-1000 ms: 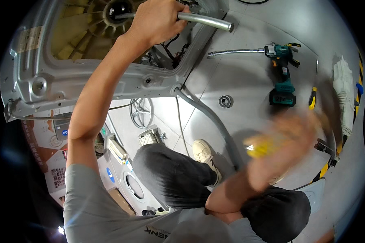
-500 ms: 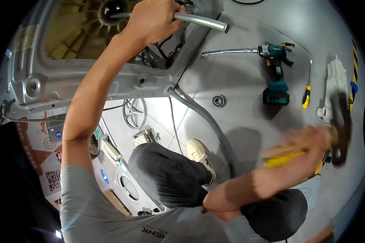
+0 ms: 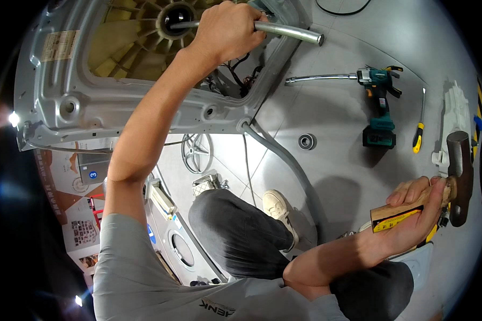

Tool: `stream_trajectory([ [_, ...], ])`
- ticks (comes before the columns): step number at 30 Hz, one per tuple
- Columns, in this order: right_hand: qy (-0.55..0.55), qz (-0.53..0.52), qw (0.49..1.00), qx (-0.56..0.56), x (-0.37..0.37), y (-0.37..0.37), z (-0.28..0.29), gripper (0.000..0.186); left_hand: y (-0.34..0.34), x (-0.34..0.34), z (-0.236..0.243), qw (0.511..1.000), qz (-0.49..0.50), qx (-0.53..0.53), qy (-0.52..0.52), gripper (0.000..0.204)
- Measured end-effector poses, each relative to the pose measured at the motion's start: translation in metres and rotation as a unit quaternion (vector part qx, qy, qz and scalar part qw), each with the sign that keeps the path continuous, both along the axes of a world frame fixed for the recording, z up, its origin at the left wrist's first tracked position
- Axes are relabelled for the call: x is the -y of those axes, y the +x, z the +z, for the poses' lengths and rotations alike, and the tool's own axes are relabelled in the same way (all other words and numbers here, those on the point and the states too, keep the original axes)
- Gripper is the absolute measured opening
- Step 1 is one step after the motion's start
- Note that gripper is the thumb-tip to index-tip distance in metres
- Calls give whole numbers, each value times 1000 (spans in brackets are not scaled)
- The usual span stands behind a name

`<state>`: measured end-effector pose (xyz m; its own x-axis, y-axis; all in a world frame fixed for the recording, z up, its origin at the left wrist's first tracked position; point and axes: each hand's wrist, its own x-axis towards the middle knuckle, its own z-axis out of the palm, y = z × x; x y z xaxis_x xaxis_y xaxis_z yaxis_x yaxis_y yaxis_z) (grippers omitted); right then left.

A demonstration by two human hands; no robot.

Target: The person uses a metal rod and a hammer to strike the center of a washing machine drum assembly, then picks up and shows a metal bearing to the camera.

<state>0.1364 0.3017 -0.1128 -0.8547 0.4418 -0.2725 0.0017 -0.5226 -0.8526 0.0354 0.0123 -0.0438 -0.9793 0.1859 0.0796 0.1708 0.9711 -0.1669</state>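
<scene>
My left hand is closed round a metal rod. The rod's thinner end reaches into the round hub of a yellowish ribbed plastic tub, inside a grey metal machine casing. Its thick end sticks out to the right of my fist. Low on the right, my right hand grips the wooden handle of a hammer, close under its dark steel head. The hammer is well apart from the rod. How deep the rod sits in the hub is hidden.
On the tiled floor are a ring bearing, a green cordless impact wrench with a long extension, a yellow-black screwdriver and a white plastic part. A grey hose curves from the casing. A spoked metal pulley lies left of my leg.
The whole view has shifted, so the scene sits farther right and slightly lower. My right hand and hammer, blurred earlier, now look sharp. My left hand keeps its hold on the rod.
</scene>
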Motion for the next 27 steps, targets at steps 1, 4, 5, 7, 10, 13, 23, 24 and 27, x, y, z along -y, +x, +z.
stream_trajectory([
  [1, -8, 3, 1000, 18, 2, 1, -1, 24, 2, 5, -4, 1000, 6, -2, -20, 12],
  [4, -26, 21, 998, 56, 10, 4, -7, 24, 5, 6, -6, 1000, -2, -4, -19, 16],
  [5, -27, 34, 997, 59, 12, 6, -11, 24, 8, 4, -10, 1000, -21, -11, 5, 20],
  [7, -37, 48, 995, 74, 16, 8, -15, 24, 10, 5, -18, 998, -47, -22, 27, 26],
  [10, -35, 60, 994, 81, 20, 11, -24, 24, 12, 11, -20, 996, -77, -30, 31, 28],
  [13, -33, 67, 994, 84, 20, 13, -27, 24, 11, 18, -19, 999, -44, -6, 0, 28],
  [23, -45, 81, 991, 94, 29, 13, -27, 22, 14, 17, -17, 994, -106, 5, 15, 28],
  [24, -48, 85, 991, 95, 31, 13, -26, 22, 16, 18, -18, 992, -119, 5, 30, 29],
  [27, -62, 103, 989, 84, 33, 14, -26, 21, 21, 23, -22, 987, -146, 11, 70, 31],
])
